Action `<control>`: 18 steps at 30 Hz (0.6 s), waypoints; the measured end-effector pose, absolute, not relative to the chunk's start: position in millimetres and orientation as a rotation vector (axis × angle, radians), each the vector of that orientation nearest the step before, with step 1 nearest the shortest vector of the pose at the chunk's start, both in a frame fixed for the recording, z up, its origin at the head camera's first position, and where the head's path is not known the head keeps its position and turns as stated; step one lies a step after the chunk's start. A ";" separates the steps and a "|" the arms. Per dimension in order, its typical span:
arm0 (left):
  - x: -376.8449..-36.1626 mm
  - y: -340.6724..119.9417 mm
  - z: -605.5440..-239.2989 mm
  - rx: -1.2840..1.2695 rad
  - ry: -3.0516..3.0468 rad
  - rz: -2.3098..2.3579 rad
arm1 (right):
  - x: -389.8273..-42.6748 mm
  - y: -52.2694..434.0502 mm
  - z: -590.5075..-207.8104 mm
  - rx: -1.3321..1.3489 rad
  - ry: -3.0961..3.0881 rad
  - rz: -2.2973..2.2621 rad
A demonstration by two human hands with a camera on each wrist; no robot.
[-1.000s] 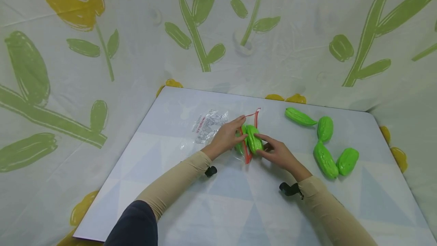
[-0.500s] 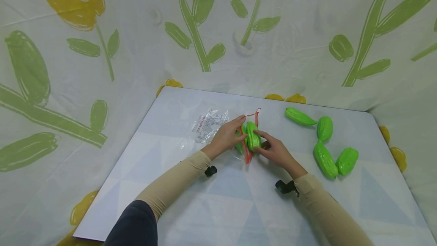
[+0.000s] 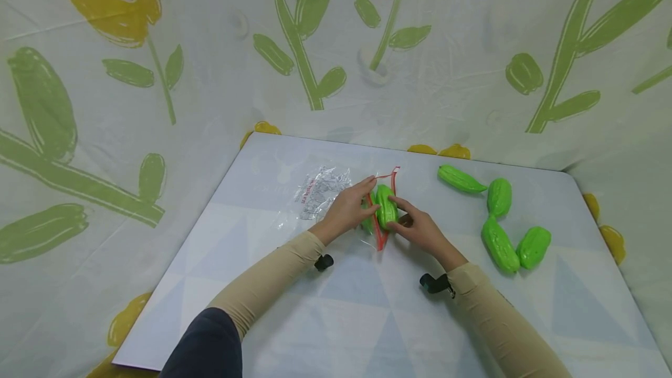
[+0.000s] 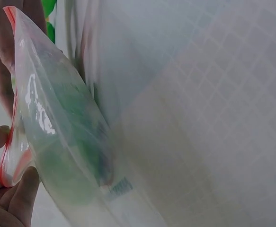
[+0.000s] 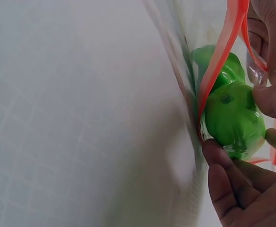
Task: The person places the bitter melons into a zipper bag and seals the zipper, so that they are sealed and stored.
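Note:
A clear zip bag [image 3: 324, 192] with a red-edged mouth lies on the table, its mouth facing right. My left hand [image 3: 349, 206] pinches the bag's edge, which the left wrist view shows between thumb and fingers [image 4: 22, 198]. My right hand [image 3: 422, 231] holds a ridged green gourd [image 3: 387, 207] by thumb and fingertips at the mouth of the bag. In the right wrist view this gourd [image 5: 235, 118] sits between the red strips, close against another green gourd [image 5: 220, 66] inside the bag. Part of the inner gourd is hidden behind my left hand in the head view.
Several green gourds lie on the right of the table: a pointed one [image 3: 461, 179], a short one [image 3: 500, 197], a longer one [image 3: 500, 247] and another short one [image 3: 534, 248]. The white-and-blue table [image 3: 252, 331] meets a flower-print cloth [image 3: 210, 63] behind.
My right hand has moved left with the gourd, bringing it further into the bag's mouth. My left hand keeps its hold on the bag edge, almost still.

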State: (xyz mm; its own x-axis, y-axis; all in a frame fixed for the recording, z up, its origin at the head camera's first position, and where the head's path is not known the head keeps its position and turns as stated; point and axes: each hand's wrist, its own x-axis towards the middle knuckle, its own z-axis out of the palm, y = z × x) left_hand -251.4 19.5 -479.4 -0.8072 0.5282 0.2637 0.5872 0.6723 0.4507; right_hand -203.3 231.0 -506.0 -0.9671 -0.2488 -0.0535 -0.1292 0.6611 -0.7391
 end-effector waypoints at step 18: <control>-251.0 19.4 -480.0 -0.935 -2.754 -0.840 | -199.5 229.9 -511.9 -0.395 2.695 -1.325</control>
State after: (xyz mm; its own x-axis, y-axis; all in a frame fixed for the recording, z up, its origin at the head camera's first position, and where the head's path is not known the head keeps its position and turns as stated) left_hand -251.0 19.4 -480.0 -0.8034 0.5285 0.2743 0.5917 0.6565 0.4678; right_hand -199.5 229.9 -511.9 -0.9597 -0.2806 0.0135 -0.1820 0.5845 -0.7908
